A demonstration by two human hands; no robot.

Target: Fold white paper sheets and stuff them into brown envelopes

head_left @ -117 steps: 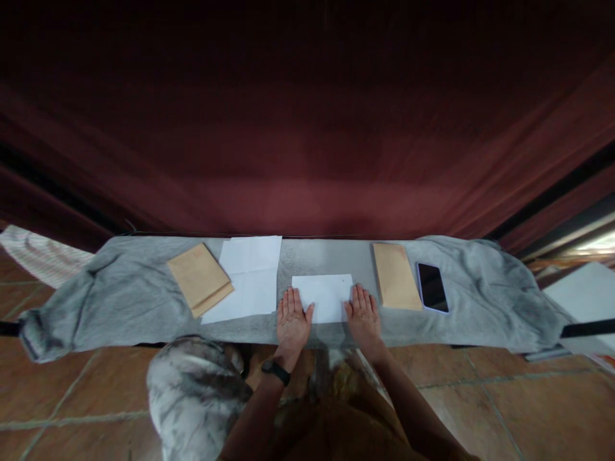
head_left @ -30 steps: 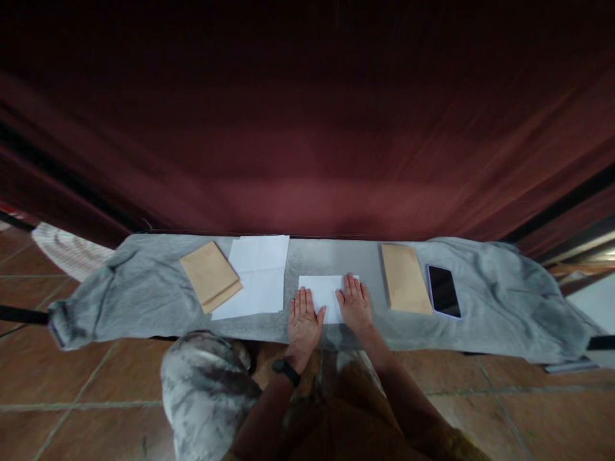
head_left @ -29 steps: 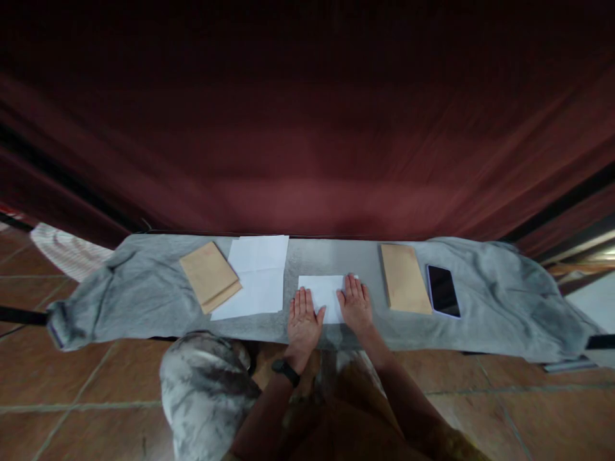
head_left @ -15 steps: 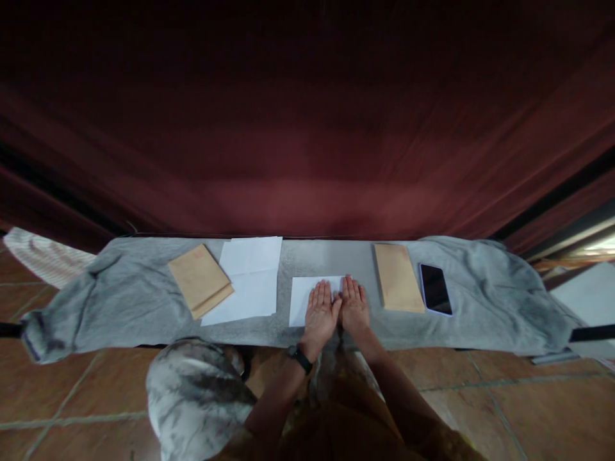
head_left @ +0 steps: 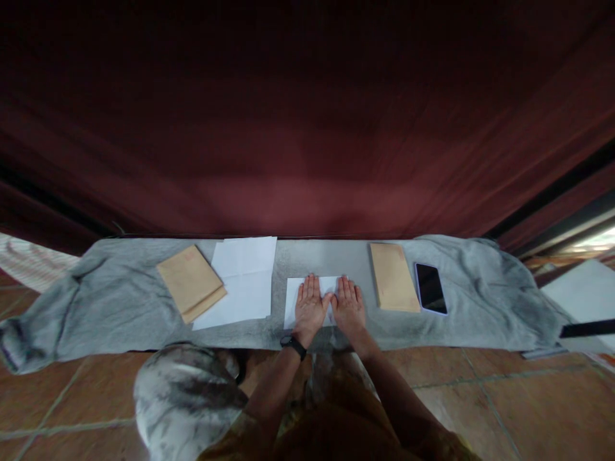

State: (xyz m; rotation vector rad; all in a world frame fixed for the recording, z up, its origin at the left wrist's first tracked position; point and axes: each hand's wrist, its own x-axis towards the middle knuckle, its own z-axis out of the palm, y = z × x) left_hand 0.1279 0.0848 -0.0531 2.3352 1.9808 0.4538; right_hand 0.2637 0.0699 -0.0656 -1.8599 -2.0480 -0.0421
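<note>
A folded white sheet (head_left: 291, 296) lies on the grey cloth (head_left: 120, 301) in front of me. My left hand (head_left: 310, 306), with a black watch on its wrist, lies flat on the sheet with fingers stretched out. My right hand (head_left: 348, 305) lies flat beside it on the sheet's right part, fingers also straight. The thumbs nearly touch. Most of the sheet is hidden under the two hands.
Left of the sheet lie unfolded white papers (head_left: 237, 282) and a tan envelope (head_left: 191, 282). To the right lie another tan envelope (head_left: 393, 277) and a dark phone (head_left: 430, 288). A dark red curtain (head_left: 307, 128) hangs behind. The floor is brown tile (head_left: 504, 403).
The sheet has become narrower. My left hand slid rightward onto the sheet, and both hands now lie side by side on it, pressing flat.
</note>
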